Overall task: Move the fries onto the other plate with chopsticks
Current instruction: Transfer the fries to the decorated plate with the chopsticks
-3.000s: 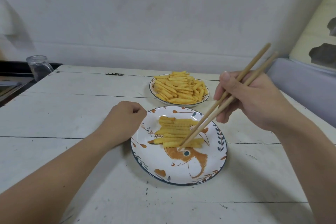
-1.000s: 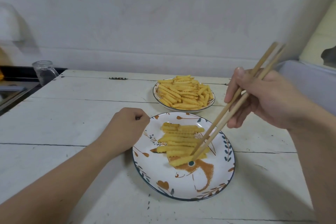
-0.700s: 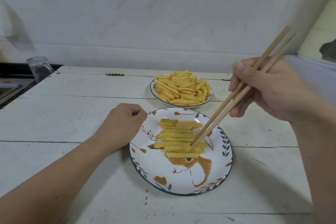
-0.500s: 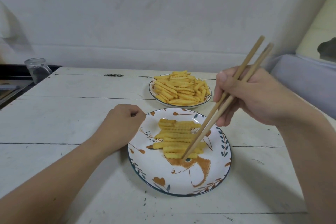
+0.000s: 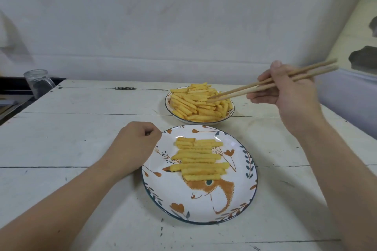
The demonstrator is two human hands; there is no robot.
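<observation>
Now the right hand (image 5: 289, 96) grips the chopsticks (image 5: 265, 85), tips in the fries (image 5: 201, 104) piled at 12 o'clock. Left hand (image 5: 134, 144) clenched, holding nothing, beside the near plate (image 5: 204, 208). A weak pinch may drop a fry between plates.

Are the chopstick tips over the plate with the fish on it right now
No, the chopsticks reach into the fries on the far plate.

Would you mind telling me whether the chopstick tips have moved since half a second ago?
Yes. The chopsticks went from the patterned plate away to the heaped fries on the far plate.
</observation>
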